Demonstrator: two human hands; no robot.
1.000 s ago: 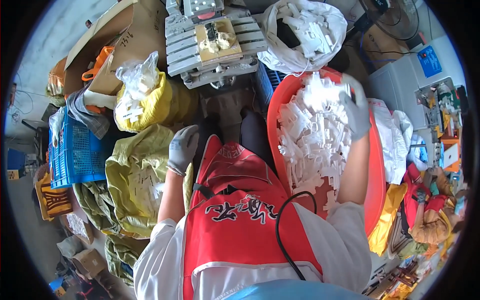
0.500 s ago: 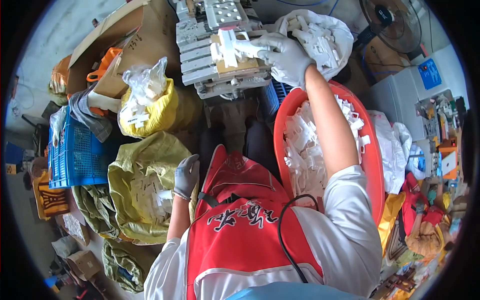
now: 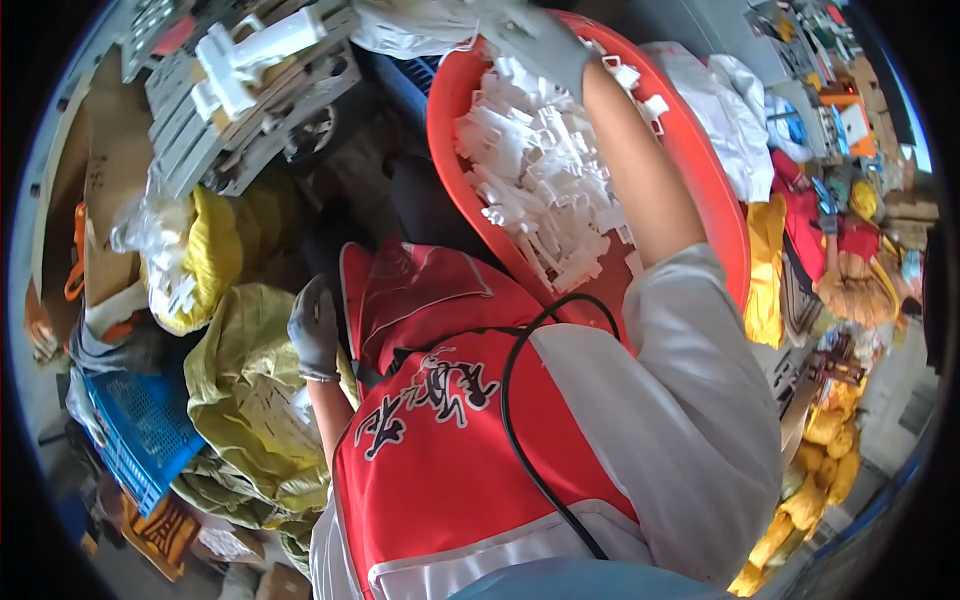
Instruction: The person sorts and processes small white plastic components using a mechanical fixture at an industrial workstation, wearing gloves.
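Note:
My right hand [image 3: 530, 40], in a grey glove, is over the far end of a red tub [image 3: 725, 250] heaped with white plastic parts [image 3: 540, 150]. Motion smears its fingers, so neither their pose nor anything in them can be made out. My left hand [image 3: 314, 330], also gloved, is beside my left thigh, close to an olive woven sack [image 3: 225, 350] with white parts inside. Its fingers look curled in, and whatever they may hold is hidden. A white plastic piece [image 3: 250, 65] sits on the grey metal machine [image 3: 190, 130] at the far left, with neither hand touching it.
A yellow sack [image 3: 215, 245] topped with clear plastic stands below the machine. Left of it are a cardboard box [image 3: 110, 190] and a blue plastic crate [image 3: 140, 430]. White bags [image 3: 715, 120] lie right of the tub. A black cable [image 3: 515, 420] crosses my red apron.
My right hand has left the white piece on the machine and moved over the tub. The view has swung right, shifting the machine left. My left hand remains beside my thigh.

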